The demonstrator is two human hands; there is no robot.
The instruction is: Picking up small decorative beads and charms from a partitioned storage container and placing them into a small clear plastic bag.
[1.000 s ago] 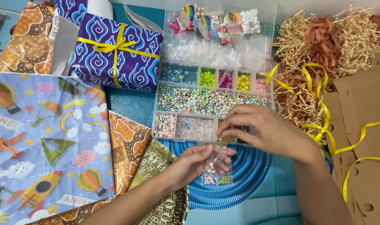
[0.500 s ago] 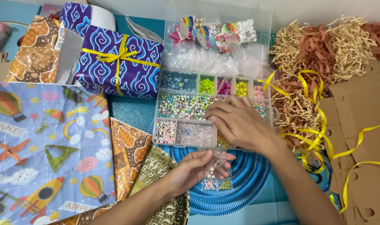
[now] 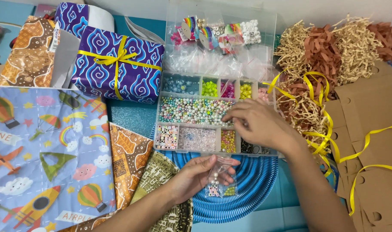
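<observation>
Bead-picking under way: right hand (image 3: pixel 258 124) pinches narrowly over centre-frame bead organiser (image 3: pixel 170 148); left hand (image 3: pixel 196 176) grips small clear bag (image 3: pixel 217 180), needing careful transfer.

A gift box (image 3: pixel 118 71) is patterned in blue-and-purple swirls, tied with yellow ribbon (image 3: pixel 114 58); pastel beads (image 3: pixel 191 111) are seen; the round mat (image 3: pixel 243 189) is ribbed blue.

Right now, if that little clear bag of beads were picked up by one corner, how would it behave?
The small clear bag in the left hand looks thin and floppy, so it would probably sag. Its open top suggests the round beads could spill and roll. It seems light.
</observation>
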